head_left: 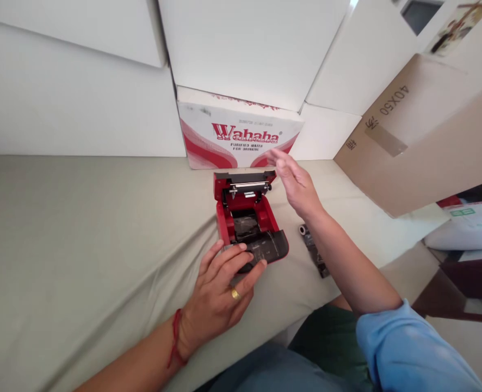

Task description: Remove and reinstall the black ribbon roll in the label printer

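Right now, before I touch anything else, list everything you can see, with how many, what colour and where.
Label printer: one, red and black, centre, lid raised
Film: black, inside the printer
Film roll: one, black with pale core, right of the printer
Wahaha water carton: one, white and red, behind the printer
Cardboard sheet or box: one, brown, upper right
Panels: several, white, along the back
Bag: one, mostly white, far right
Cloth: one, pale green, beneath the printer
Ring, bracelet: one each, gold and red, left finger and wrist
Sleeve: one, blue, right arm
Hands: two, bare; left on the printer's front, right raised beside its lid
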### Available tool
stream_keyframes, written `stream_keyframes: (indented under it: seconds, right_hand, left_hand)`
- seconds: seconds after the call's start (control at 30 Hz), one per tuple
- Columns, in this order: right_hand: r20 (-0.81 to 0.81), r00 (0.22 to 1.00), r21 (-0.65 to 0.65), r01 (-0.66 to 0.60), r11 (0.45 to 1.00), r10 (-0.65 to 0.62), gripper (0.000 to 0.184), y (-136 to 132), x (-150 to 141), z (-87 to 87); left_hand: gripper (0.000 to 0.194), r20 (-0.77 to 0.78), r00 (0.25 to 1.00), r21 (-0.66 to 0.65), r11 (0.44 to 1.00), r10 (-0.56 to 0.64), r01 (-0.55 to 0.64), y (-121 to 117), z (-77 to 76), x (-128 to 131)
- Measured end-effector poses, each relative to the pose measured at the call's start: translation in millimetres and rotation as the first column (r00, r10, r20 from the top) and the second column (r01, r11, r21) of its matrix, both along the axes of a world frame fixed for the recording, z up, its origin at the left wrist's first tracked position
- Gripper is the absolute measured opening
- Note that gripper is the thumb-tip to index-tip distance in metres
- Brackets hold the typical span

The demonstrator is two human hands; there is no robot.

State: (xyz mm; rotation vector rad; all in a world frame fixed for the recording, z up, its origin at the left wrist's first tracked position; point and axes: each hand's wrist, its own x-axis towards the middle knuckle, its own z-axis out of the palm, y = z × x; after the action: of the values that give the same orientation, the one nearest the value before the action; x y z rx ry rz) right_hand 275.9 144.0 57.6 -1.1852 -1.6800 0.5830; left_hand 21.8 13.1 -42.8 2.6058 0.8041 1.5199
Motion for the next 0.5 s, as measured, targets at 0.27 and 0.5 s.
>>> stream_keyframes:
  seconds: [0.27, 0.5]
  right_hand:
    - [0.097, 0.994, 0.071, -0.051, 0.996, 0.044, 0.064, -43.4, -8.2, 2.1]
    - [0.360, 0.925, 0.172, -0.197, 0.965, 0.124, 0.037, -89.0, 9.4, -9.4]
  left_hand:
    - [0.037, 0.001, 1.000, 0.007, 1.000, -0.008, 0.008, -2.2, 2.0, -2.9]
    - [0.038, 0.027, 1.000, 0.002, 1.000, 0.004, -0.004, -0.8, 1.6, -2.2]
